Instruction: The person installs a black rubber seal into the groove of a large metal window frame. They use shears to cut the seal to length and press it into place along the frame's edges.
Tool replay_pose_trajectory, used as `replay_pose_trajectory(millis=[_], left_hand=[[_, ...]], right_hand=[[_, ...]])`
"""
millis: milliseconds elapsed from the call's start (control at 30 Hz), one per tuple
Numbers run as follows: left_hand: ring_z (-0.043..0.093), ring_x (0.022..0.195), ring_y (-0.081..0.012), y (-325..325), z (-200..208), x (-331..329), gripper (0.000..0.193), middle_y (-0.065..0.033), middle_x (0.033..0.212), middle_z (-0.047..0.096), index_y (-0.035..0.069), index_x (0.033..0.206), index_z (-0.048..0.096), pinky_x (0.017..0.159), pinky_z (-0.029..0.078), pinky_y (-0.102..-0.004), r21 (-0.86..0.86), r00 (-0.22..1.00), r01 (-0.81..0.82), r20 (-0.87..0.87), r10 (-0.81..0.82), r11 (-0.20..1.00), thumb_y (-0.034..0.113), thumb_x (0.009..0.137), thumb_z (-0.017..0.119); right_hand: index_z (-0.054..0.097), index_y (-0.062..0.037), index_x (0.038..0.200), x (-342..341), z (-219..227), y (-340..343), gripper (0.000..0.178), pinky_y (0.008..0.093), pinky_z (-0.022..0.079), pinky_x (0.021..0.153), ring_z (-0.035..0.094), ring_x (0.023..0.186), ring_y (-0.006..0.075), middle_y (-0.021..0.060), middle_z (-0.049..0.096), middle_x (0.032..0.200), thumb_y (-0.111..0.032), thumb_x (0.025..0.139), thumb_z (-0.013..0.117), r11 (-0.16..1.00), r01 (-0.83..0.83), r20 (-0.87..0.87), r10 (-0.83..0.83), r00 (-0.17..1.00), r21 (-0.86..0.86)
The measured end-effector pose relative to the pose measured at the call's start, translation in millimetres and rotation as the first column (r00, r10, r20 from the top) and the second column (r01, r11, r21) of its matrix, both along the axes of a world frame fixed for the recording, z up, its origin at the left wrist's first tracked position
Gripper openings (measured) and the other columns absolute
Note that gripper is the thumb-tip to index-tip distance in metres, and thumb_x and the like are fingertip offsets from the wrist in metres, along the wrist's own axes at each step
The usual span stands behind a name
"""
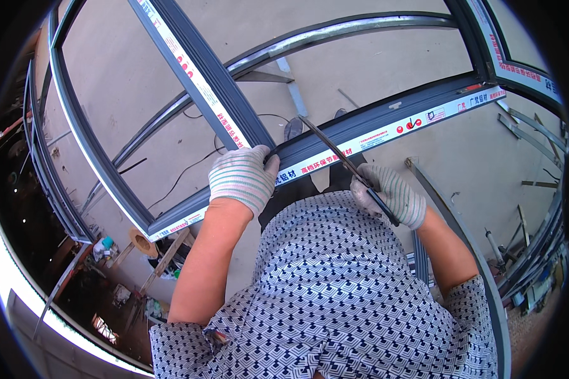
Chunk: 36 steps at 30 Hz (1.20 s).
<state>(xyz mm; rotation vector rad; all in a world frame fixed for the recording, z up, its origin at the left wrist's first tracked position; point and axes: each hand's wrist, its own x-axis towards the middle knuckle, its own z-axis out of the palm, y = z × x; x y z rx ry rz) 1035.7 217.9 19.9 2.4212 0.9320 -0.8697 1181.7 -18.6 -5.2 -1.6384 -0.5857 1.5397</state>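
Observation:
A large dark grey metal window frame (373, 129), with printed white protective film along its near edge, lies across in front of me. My left hand (243, 177), in a striped knit glove, grips the frame where an upright bar (199, 76) meets the near rail. My right hand (392, 192), gloved the same way, is closed around a long, thin tool with a dark handle (385, 208). The tool's narrow end slants up and left across the near rail. Its exact kind does not show clearly, and the undersides of my fingers are hidden.
A curved metal bar (335, 30) runs beneath the frame. Loose metal lengths (534, 136) and a pile of profiles (537, 259) lie at the right. At the left stand more long profiles (50, 183), a brown roll (143, 243) and clutter. A thin cable (183, 180) crosses the floor.

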Motion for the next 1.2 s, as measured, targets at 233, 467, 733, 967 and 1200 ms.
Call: replay_pose_trajectory(millis=[233,467,733,967,1200], left_hand=[[0.071,0.092,-0.0289,8,1,38,0.035,-0.0144,0.096,0.075,0.009,0.111,0.074,0.087,0.054,-0.0362,-0.101,0.944,-0.093,-0.326,0.055,0.991,0.034,0.092,0.06],[0.071,0.092,-0.0286,6,-8,55,0.03,-0.0132,0.093,0.074,0.01,0.106,0.075,0.086,0.055,-0.0368,-0.067,0.887,-0.048,-0.462,0.011,0.997,0.031,0.09,0.062],[0.071,0.09,-0.0319,-6,-20,59,0.028,-0.0147,0.092,0.073,0.008,0.103,0.075,0.083,0.055,-0.0399,0.026,0.871,0.068,-0.489,-0.046,0.997,0.029,0.092,0.061],[0.07,0.093,-0.0334,-11,-23,61,0.029,-0.016,0.095,0.073,0.007,0.102,0.075,0.085,0.055,-0.0409,0.057,0.873,0.014,-0.488,0.016,0.998,0.029,0.093,0.06],[0.07,0.092,-0.0345,-11,-25,48,0.029,-0.0167,0.093,0.074,0.005,0.097,0.075,0.087,0.054,-0.0404,0.098,0.935,-0.007,-0.353,0.041,0.995,0.029,0.092,0.059]], right_hand=[[0.059,-0.0002,0.093,26,-5,2,0.026,0.0344,0.045,0.065,0.052,0.068,0.0173,0.0089,0.057,0.075,-0.024,0.094,0.069,0.988,-0.019,-0.081,0.032,0.996,0.152],[0.059,0.0003,0.091,43,-25,-1,0.031,0.0344,0.044,0.062,0.05,0.065,0.0175,0.0087,0.055,0.073,-0.028,0.092,0.071,0.983,-0.04,-0.11,0.061,0.992,0.18],[0.06,0.0016,0.092,56,-23,6,0.029,0.0348,0.045,0.063,0.051,0.064,0.0182,0.0097,0.055,0.072,-0.026,0.091,0.071,0.98,0.013,-0.129,0.013,0.992,0.198],[0.061,0.0025,0.093,61,-20,4,0.033,0.0356,0.046,0.064,0.053,0.064,0.0202,0.0114,0.057,0.072,-0.03,0.093,0.068,0.974,0.02,-0.097,0.002,0.995,0.223],[0.061,0.002,0.093,54,-27,-1,0.034,0.0359,0.047,0.064,0.054,0.065,0.0225,0.013,0.058,0.073,-0.031,0.093,0.068,0.972,0.051,-0.059,-0.039,0.997,0.231]])
